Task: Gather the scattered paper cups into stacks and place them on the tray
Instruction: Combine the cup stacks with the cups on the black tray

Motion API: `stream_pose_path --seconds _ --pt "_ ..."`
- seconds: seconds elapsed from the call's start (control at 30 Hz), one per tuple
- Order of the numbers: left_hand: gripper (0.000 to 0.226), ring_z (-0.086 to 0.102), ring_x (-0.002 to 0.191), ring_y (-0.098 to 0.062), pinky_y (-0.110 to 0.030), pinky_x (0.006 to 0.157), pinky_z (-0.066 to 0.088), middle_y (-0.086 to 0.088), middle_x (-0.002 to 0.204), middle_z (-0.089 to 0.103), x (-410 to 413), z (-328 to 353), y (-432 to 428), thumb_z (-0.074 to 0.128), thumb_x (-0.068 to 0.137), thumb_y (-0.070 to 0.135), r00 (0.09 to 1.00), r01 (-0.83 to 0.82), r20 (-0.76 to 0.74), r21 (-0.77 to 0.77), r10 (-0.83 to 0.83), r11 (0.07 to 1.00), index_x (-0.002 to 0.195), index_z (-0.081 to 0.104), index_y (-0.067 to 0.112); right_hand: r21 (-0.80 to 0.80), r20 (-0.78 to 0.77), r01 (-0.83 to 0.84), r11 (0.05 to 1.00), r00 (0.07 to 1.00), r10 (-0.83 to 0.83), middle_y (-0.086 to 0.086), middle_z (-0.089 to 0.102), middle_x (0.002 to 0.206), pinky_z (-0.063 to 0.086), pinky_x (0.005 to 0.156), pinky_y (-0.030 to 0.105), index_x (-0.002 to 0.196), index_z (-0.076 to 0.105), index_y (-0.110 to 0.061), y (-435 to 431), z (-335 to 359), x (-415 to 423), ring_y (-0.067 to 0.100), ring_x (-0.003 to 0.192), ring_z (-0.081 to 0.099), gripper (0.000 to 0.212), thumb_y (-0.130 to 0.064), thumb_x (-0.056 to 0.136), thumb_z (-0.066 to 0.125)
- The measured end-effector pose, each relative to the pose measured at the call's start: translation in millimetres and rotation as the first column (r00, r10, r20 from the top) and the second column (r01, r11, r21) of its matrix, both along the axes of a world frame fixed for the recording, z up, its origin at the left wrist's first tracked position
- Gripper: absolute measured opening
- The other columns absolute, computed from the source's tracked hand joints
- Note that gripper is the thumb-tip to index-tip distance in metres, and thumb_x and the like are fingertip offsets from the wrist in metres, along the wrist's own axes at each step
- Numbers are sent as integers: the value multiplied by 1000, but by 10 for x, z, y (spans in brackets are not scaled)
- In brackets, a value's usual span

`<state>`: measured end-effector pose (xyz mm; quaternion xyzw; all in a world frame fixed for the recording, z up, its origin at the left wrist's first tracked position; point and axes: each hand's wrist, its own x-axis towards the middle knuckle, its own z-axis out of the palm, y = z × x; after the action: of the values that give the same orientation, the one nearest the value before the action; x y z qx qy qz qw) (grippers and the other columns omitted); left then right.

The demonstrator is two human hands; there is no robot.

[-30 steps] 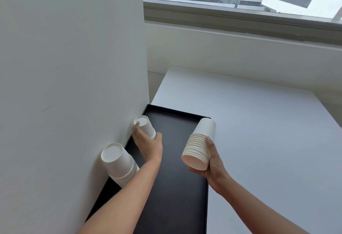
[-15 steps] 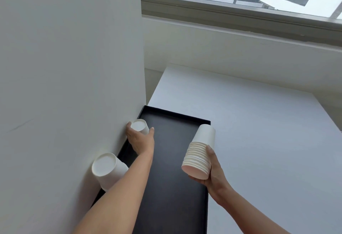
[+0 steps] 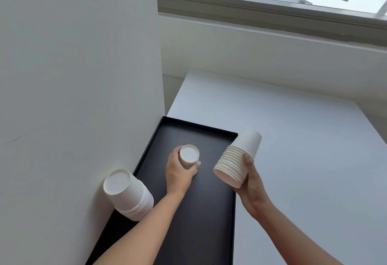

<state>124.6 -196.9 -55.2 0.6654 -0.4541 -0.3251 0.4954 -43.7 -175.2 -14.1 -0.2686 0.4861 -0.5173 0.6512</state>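
A black tray (image 3: 205,218) lies on the white table against the left wall. My left hand (image 3: 178,172) grips a single white paper cup (image 3: 189,155), upside down, above the middle of the tray. My right hand (image 3: 249,183) holds a tilted stack of several white cups (image 3: 236,160) over the tray's right rim, open ends toward me. Another upside-down stack of cups (image 3: 127,193) stands on the tray's left side, touching the wall.
A white wall (image 3: 79,76) runs along the tray's left edge. The white table (image 3: 293,149) stretches to the right and back. A window sill and window (image 3: 272,9) lie beyond the table's far edge.
My left hand has carried the single cup from the wall side of the tray rightward to its middle, nearer the stack in my right hand. The right hand has stayed about where it was.
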Motion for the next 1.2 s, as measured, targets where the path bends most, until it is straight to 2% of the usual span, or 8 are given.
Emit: stream_pose_path --seconds 0.1,0.23,0.37,0.5,0.67,0.83,0.97,1.2 --pt "55 53 102 -9 -16 89 37 8 109 58 -102 -6 150 81 66 15 995 94 24 -4 -94 996 114 54 18 -25 -13 83 996 996 -84 6 63 117 53 78 33 128 50 -17 -33 33 -55 19 104 61 65 -53 75 63" --pt "54 55 102 -9 -12 85 37 8 110 60 -219 -20 287 81 65 17 987 157 12 28 -158 987 112 55 21 -48 -1 194 980 981 -194 0 59 108 50 74 32 123 46 -16 -50 37 -67 16 94 59 43 -36 87 59" --pt "55 56 103 -10 -16 87 39 7 109 61 -258 -67 350 81 63 19 981 192 28 51 -194 980 112 55 22 -71 -18 200 977 979 -202 -1 57 109 51 70 32 115 43 -18 -30 41 -27 18 97 58 46 -33 79 69" --pt "55 56 103 -11 -19 88 42 8 109 61 -257 -80 379 81 62 19 976 216 18 56 -218 975 110 55 24 -103 -48 183 978 981 -189 -2 57 108 52 68 31 118 40 -14 8 45 45 15 94 60 39 -22 87 61" --pt "58 56 104 -12 -20 86 43 7 110 62 -256 -77 424 80 63 18 970 243 -16 69 -243 968 114 54 23 -163 -150 109 981 980 -134 3 56 115 54 82 42 126 38 -13 56 67 165 20 104 60 71 -28 69 78" --pt "77 55 110 -9 -25 92 46 11 119 58 -197 -68 501 81 63 22 957 291 -41 83 -289 953 129 43 25 -241 -356 -24 970 932 -65 -8 57 109 52 80 22 119 38 -23 90 27 239 5 98 60 61 -11 74 77" --pt "92 52 115 -7 -25 97 43 11 125 54 -158 -85 559 84 61 23 951 308 -60 93 -304 947 138 34 25 -262 -477 -112 958 878 -28 -10 58 112 52 84 26 121 37 -26 115 -41 269 6 101 61 72 -11 66 82" --pt "87 57 112 -6 -28 95 49 10 121 60 -137 -128 594 85 54 28 956 285 -85 61 -279 957 129 42 32 -267 -602 -236 934 798 30 -18 54 113 50 92 32 120 35 -33 140 -123 301 4 106 58 79 -11 63 85"
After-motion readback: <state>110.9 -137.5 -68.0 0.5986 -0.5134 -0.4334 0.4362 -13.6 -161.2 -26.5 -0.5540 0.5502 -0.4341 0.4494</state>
